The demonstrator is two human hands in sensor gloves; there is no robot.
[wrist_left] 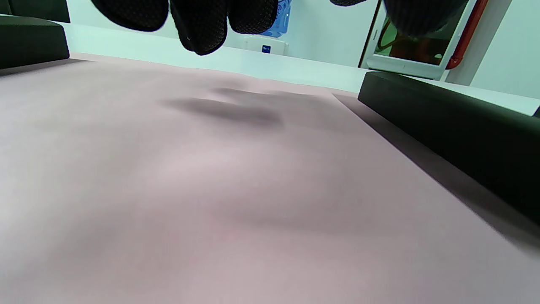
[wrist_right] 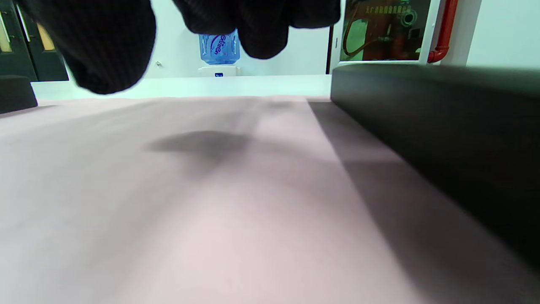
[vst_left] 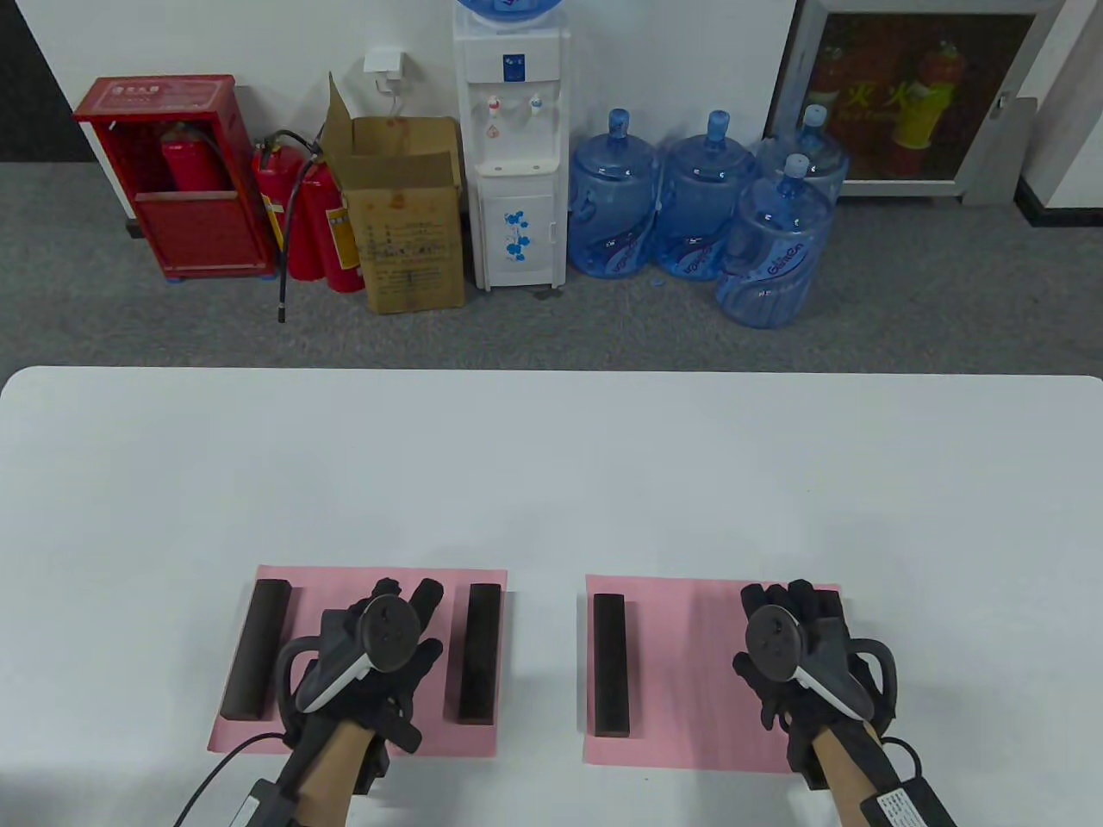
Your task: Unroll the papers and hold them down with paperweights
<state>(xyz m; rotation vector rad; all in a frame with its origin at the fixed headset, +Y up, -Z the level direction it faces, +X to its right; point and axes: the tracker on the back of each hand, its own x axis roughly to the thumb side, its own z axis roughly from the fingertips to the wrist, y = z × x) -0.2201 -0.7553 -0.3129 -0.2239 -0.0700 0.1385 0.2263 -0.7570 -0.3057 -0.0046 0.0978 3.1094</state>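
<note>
Two pink papers lie flat near the table's front edge. The left paper (vst_left: 340,586) bears one dark bar paperweight (vst_left: 257,650) along its left edge and another (vst_left: 480,652) along its right edge. My left hand (vst_left: 405,603) hovers between them with fingers (wrist_left: 202,25) spread just above the paper (wrist_left: 236,190), holding nothing. The right paper (vst_left: 689,672) bears a paperweight (vst_left: 610,663) along its left edge. My right hand (vst_left: 788,603) is over its right edge, fingers (wrist_right: 105,42) off the paper (wrist_right: 219,202). Another paperweight (wrist_right: 443,126) lies beside that hand, mostly hidden in the table view.
The white table (vst_left: 551,465) stretches bare behind the papers. On the floor beyond stand a water dispenser (vst_left: 513,146), several blue water jugs (vst_left: 698,198), a cardboard box (vst_left: 405,215) and red fire extinguishers (vst_left: 306,215).
</note>
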